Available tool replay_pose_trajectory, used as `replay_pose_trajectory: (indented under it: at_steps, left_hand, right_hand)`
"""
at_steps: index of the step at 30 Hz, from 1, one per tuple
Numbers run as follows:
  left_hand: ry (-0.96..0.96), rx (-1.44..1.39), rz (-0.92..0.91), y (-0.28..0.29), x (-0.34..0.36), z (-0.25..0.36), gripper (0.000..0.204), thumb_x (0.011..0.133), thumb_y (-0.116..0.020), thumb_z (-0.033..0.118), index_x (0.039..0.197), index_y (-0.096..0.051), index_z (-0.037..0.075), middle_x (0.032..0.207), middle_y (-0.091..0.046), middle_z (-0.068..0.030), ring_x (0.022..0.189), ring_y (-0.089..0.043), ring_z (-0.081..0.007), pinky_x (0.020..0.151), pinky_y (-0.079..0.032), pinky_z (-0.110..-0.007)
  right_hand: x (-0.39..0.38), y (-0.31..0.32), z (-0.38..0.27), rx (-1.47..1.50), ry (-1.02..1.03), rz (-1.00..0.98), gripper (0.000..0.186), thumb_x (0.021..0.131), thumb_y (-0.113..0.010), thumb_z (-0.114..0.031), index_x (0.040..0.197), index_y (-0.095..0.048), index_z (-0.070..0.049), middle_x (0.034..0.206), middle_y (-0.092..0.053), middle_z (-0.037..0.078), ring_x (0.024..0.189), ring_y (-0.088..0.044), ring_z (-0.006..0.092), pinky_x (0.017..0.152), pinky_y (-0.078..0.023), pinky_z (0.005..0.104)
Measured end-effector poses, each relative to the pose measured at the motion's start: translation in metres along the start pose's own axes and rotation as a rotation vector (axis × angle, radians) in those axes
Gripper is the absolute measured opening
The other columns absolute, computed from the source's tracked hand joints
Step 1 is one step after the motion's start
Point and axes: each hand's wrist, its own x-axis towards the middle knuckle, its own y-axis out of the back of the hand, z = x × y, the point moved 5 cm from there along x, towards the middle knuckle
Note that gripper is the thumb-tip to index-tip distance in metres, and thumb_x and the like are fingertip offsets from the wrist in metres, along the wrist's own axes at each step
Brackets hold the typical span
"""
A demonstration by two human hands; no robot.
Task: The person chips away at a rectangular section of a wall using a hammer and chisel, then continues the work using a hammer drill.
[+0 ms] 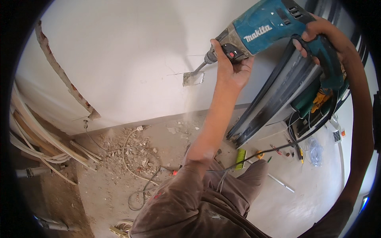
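A teal rotary hammer point(264, 27) is held up against the white wall point(131, 51), pointing down and to the left. My right hand point(331, 31) wraps round its rear handle. Under the grey front housing, my left hand point(233, 69) grips the tool near its chuck, with the thumb along the side. The bit point(199, 67) reaches into a small, roughly square recess point(188, 80) chipped in the plaster, and its tip is hard to make out there. Pale dust point(188, 105) falls below the recess.
A long chased groove point(63, 71) cuts the wall at left. Rubble point(131, 152) and cables lie on the floor beneath. Conduit coils point(33, 135) sit far left. Dark metal profiles point(274, 91) lean at right, near a green brush point(240, 158) and hand tools. The power cord point(293, 142) crosses my knee.
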Motion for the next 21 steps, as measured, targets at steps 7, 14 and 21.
replay_pose_trajectory:
  at_steps: [7,14,21]
  left_hand:
    - [0.162,0.279,0.025,0.052,-0.062,-0.028,0.068,0.089,-0.048,0.063,0.127,-0.048,0.006,0.118,-0.058,-0.0110,0.108,-0.059,-0.0235,0.096,-0.049,-0.038]
    - [0.305,0.392,0.083,0.100,-0.124,-0.081,0.071,0.086,-0.055,0.062,0.127,-0.049,0.005,0.121,-0.060,-0.0097,0.111,-0.059,-0.0222,0.097,-0.049,-0.037]
    - [0.292,0.483,0.074,0.112,-0.118,-0.068,0.074,0.084,-0.057,0.063,0.127,-0.049,0.003,0.123,-0.059,-0.0111,0.112,-0.058,-0.0220,0.097,-0.048,-0.036]
  right_hand:
    - [-0.100,-0.076,0.081,0.160,-0.053,0.253,0.084,0.067,-0.072,-0.013,0.140,-0.031,-0.004,0.087,-0.066,0.013,0.073,-0.066,0.0208,0.059,-0.058,0.0330]
    - [-0.221,-0.169,0.151,0.503,-0.125,0.523,0.081,0.063,-0.067,0.008,0.135,-0.031,0.001,0.107,-0.058,0.015,0.090,-0.064,0.0242,0.071,-0.055,0.0348]
    - [-0.210,-0.189,0.167,0.355,-0.045,0.551,0.073,0.068,-0.055,0.010,0.135,-0.027,-0.001,0.102,-0.059,0.015,0.088,-0.063,0.0220,0.068,-0.053,0.0330]
